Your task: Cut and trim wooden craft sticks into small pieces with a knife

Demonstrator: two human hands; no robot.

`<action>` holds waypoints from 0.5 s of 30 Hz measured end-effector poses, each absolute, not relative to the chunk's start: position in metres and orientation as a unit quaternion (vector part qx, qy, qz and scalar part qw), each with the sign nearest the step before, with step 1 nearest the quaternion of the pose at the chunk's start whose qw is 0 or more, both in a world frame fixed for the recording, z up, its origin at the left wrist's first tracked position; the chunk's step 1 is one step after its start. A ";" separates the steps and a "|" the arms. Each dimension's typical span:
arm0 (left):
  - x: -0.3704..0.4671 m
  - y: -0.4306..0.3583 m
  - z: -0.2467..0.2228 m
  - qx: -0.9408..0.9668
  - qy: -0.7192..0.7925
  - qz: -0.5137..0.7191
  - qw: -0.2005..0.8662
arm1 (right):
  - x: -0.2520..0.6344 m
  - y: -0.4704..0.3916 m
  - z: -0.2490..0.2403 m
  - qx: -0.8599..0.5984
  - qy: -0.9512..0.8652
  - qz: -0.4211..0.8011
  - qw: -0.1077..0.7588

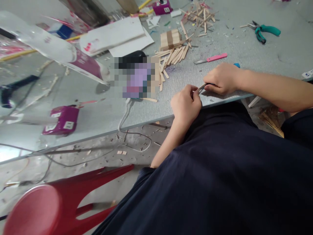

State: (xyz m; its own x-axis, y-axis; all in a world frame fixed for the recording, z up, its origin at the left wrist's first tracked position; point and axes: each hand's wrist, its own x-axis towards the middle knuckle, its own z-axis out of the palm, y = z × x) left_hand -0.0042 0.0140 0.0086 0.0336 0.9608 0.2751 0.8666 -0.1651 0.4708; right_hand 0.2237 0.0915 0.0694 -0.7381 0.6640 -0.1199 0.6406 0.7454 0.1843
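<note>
My left hand (pixel 186 103) pinches one end of a thin wooden stick (pixel 201 88) at the near edge of the grey table (pixel 97 111). My right hand (pixel 221 78) is closed just beyond it, over the stick's other end; a small blue-handled tool seems to be in its fingers, mostly hidden. A pink-handled craft knife (pixel 211 58) lies a little farther back. Loose wooden sticks (pixel 172 55) and a banded stack of them (pixel 170 39) lie beyond my hands.
Green-handled pliers (pixel 265 32) lie at the far right, a stick-built frame (pixel 199 16) at the back. A purple box (pixel 62 120) and a white cable (pixel 124 117) sit left. A red plastic stool (pixel 61 202) stands on the littered floor.
</note>
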 end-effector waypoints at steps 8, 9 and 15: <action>-0.002 0.013 0.012 0.706 0.651 0.262 0.094 | 0.224 0.092 0.066 0.361 0.927 0.071 0.073; -0.002 0.013 0.012 0.706 0.651 0.262 0.093 | 0.224 0.092 0.067 0.361 0.927 0.072 0.075; -0.002 0.013 0.010 0.708 0.646 0.273 0.080 | 0.221 0.086 0.074 0.351 0.928 0.076 0.096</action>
State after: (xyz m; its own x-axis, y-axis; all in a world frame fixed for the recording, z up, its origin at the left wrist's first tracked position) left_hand -0.0025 0.0128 0.0104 0.0163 0.9586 0.2844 0.8716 -0.1530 0.4657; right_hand 0.2215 0.0861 0.0740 -0.7356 0.6658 -0.1250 0.6368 0.7425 0.2078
